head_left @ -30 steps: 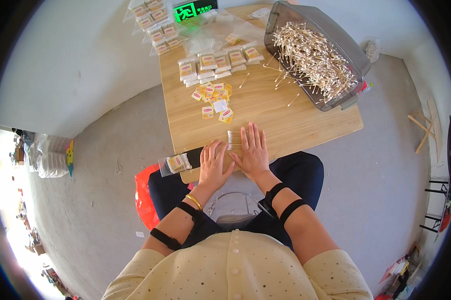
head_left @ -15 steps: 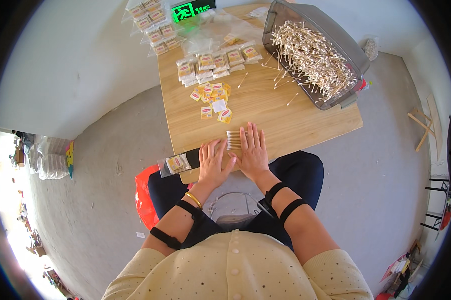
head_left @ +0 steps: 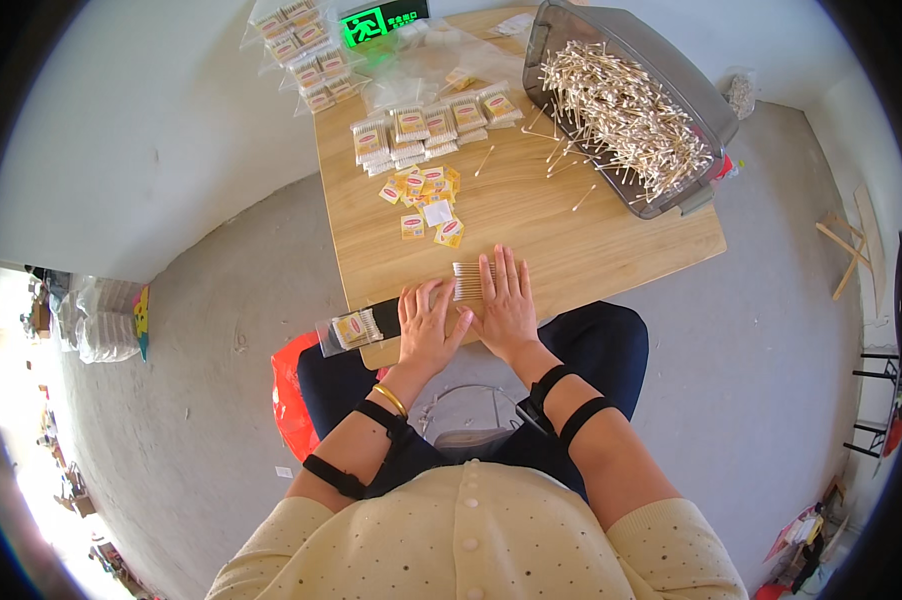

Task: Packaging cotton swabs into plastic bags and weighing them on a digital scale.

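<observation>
A row of cotton swabs lies side by side near the front edge of the wooden table. Flat over the right part of this row rests my right hand, its fingers stretched forward. My left hand lies spread at the row's left end, fingertips beside the swabs. Under and left of that hand is a dark strip, with a clear packet of swabs and a yellow card at its outer end. Swabs beneath my right fingers are hidden.
Yellow and white cards lie loose beyond my hands. Behind them stand filled swab packets. A grey bin heaped with swabs lies tipped at the far right, several stray swabs before it. More packets and a green lit sign are far left.
</observation>
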### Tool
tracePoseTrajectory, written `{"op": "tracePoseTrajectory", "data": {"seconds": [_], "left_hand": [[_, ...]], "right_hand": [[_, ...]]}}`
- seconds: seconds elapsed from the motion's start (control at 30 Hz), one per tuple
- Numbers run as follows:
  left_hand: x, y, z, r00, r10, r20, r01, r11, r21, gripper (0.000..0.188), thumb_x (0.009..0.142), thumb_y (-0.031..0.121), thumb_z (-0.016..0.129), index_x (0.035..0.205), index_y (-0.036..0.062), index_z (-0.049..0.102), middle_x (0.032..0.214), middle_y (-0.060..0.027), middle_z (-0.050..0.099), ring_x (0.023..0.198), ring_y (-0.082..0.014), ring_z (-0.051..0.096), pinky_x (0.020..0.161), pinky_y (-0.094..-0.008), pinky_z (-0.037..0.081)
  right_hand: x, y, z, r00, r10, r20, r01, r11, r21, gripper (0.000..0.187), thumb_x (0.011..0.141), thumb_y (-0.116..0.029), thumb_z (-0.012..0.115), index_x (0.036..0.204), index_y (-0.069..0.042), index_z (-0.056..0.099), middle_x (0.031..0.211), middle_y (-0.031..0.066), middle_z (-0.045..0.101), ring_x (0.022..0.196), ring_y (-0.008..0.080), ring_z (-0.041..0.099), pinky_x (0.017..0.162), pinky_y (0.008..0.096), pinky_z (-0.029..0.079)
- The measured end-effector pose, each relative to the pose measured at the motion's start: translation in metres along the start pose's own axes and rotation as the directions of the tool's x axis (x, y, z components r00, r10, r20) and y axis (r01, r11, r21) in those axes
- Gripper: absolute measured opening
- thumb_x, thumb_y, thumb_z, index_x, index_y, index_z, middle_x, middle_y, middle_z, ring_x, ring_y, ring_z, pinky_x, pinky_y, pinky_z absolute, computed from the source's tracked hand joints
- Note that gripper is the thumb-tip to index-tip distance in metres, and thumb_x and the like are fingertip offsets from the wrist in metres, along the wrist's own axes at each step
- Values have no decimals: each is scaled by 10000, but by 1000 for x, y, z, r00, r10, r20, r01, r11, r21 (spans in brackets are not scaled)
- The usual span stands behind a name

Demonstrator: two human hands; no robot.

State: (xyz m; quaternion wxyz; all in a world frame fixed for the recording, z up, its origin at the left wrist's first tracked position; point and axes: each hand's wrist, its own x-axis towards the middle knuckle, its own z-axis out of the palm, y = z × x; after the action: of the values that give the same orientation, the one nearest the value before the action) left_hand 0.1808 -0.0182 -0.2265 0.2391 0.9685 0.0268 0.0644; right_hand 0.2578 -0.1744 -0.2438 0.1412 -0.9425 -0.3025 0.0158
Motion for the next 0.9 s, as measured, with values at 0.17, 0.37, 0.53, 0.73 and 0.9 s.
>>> {"op": "tracePoseTrajectory", "data": {"seconds": [0.17,0.37,0.53,0.73,0.9], "left_hand": [[5,5,-2,998,-57,2,57,998,-28,635,999,486,544,1500,101,479,1404,-155,443,1333,-408,376,1189,-558,229],[5,0,1,1000,-10,-29,11,999,30,632,1001,490,546,1500,107,497,1381,-157,450,1322,-413,374,1176,-562,242],[9,6,-2,998,-61,2,61,998,7,637,994,490,555,1514,128,483,1347,-168,465,1314,-405,383,1180,-567,240],[16,1,-1,999,-43,-13,44,991,123,693,993,550,540,1527,118,450,1312,-160,518,1284,-348,454,1215,-573,194],[13,-23,-25,982,-145,-125,132,986,-105,569,1000,441,584,1457,109,512,1312,-182,550,1277,-366,482,1172,-536,263]], "right_hand": [[0,0,-1,1000,6,13,-6,1000,-19,922,937,-538,586,1599,15,260,1671,261,193,1583,374,111,1281,529,78],[1,-2,-2,1000,4,0,-4,1000,-6,913,937,-531,584,1597,14,265,1671,257,198,1583,370,113,1282,527,80],[0,-1,0,1000,10,9,-10,1000,-26,891,949,-535,552,1594,15,276,1669,255,206,1582,368,120,1283,527,80],[1,-2,2,1000,2,-11,-2,998,-61,859,981,-553,498,1587,20,290,1664,258,216,1578,374,132,1281,531,81],[-1,2,-3,1000,-11,-18,11,1000,-14,904,973,-585,529,1592,19,267,1661,265,214,1568,388,154,1274,537,104]]}}
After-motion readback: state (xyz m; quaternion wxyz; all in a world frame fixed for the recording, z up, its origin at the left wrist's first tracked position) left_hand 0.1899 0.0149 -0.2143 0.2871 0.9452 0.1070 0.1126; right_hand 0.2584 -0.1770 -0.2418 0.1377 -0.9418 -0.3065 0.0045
